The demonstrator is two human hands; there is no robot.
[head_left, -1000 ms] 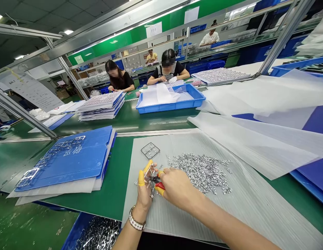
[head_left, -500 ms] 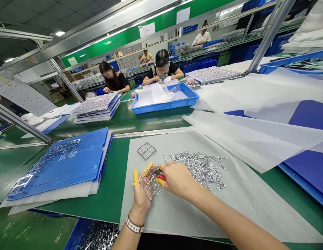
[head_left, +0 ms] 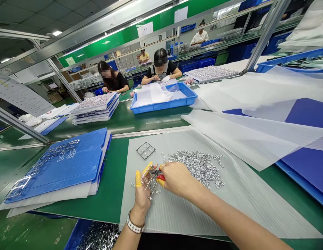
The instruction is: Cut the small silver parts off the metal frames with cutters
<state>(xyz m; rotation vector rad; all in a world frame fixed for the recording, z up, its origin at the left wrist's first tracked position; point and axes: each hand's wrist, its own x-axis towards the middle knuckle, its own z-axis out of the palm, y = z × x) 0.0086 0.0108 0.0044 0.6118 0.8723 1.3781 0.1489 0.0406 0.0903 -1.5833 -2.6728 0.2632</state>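
My left hand (head_left: pixel 142 192), with yellow finger cots, is closed on a silvery frame (head_left: pixel 148 177) of thin bars bearing small parts, held tilted above the foam sheet. My right hand (head_left: pixel 177 178) grips red-handled cutting pliers (head_left: pixel 161 177), with their jaws at the frame's right side. Just beyond the hands lies a heap of small shiny metal-coloured pieces (head_left: pixel 199 166). Another square frame with cross bars (head_left: pixel 146 151) lies flat on the white foam sheet (head_left: pixel 203 215). A few loose pieces lie beneath my left hand.
Blue boards (head_left: pixel 65 163) with frames on them are stacked at left. A blue tray (head_left: pixel 163 106) and layered sheets (head_left: pixel 96 111) stand across the bench. Foam sheets (head_left: pixel 255 135) cover the right side. A bin of shiny scraps (head_left: pixel 99 236) sits below the edge. Two co-workers sit opposite.
The frame in my left hand has turned more edge-on, and my left thumb has shifted slightly right. The pliers stay at the frame. The whole view has shifted a little.
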